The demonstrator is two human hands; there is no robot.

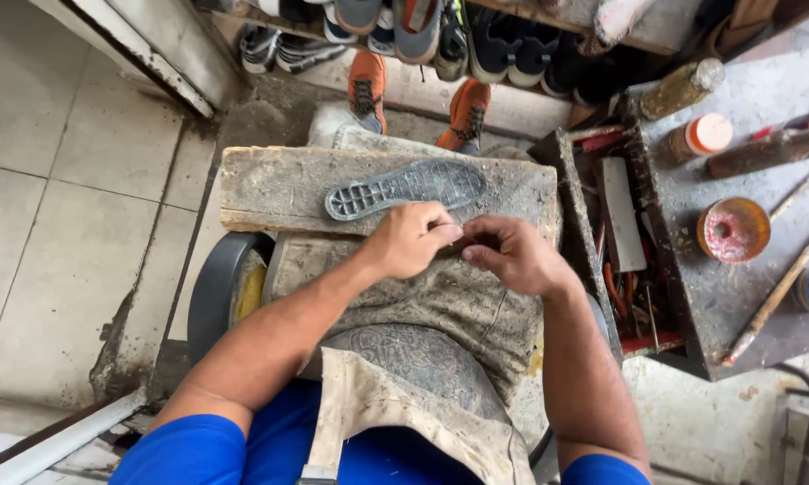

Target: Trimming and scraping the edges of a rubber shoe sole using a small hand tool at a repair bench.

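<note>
Shoe sole (409, 187), grey, tread up, lies flat on a worn wooden board (269, 189) across the lap, just beyond both hands. Left hand (411, 239) and right hand (512, 256) meet fingertip to fingertip, pinched on something too small to identify. Stained apron (422, 305) beneath; cluttered workbench (692, 296) to the right, shoe racks (476, 36) ahead, tiled floor (54, 180) to the left.

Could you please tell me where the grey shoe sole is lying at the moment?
In the head view, the grey shoe sole lies tread-up on the worn wooden board across the person's lap, just beyond the left hand and right hand.
</note>
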